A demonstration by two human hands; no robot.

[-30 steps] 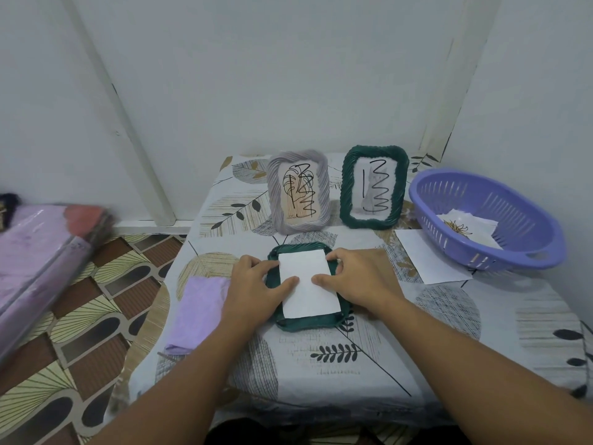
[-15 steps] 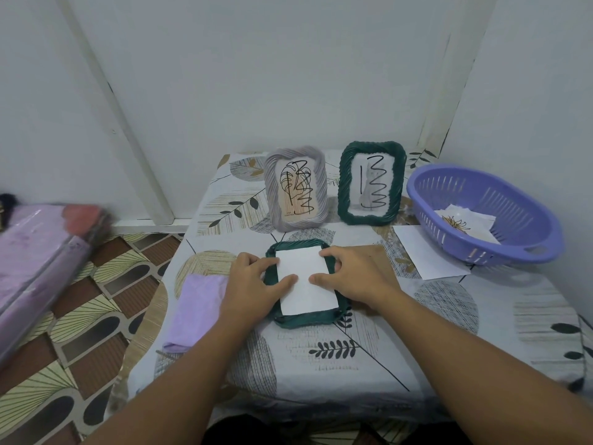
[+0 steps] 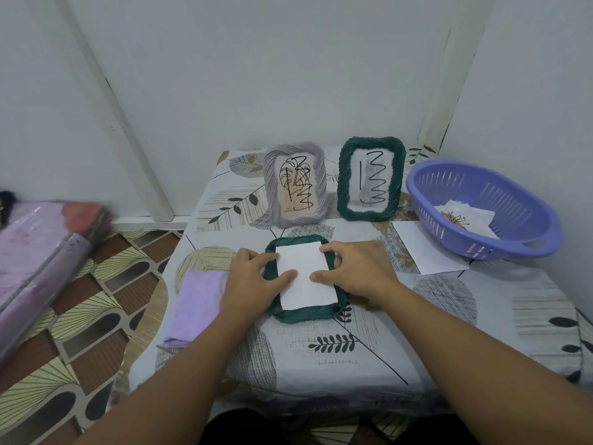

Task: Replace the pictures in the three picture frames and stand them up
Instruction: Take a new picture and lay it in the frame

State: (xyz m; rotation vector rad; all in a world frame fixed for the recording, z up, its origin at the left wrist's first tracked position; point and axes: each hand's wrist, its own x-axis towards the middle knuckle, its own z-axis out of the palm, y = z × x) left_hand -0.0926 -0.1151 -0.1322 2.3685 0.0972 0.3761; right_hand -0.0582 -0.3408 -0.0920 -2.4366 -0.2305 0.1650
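Observation:
A dark green woven frame lies face down in the middle of the table with a white sheet on its back. My left hand rests on the frame's left side, thumb and forefinger touching the sheet. My right hand covers the right side, thumb and forefinger pressing the sheet's edge. Behind them stand a grey woven frame and a second dark green frame, each upright with a black line drawing inside.
A purple plastic basket holding loose pictures sits at the right, near the wall. A white paper lies beside it. A lilac cloth lies left of my left hand. A wrapped purple bundle lies on the floor at left.
Both hands stay on the flat frame and sheet; fingers have shifted slightly along the sheet's edges. The view has tilted a little.

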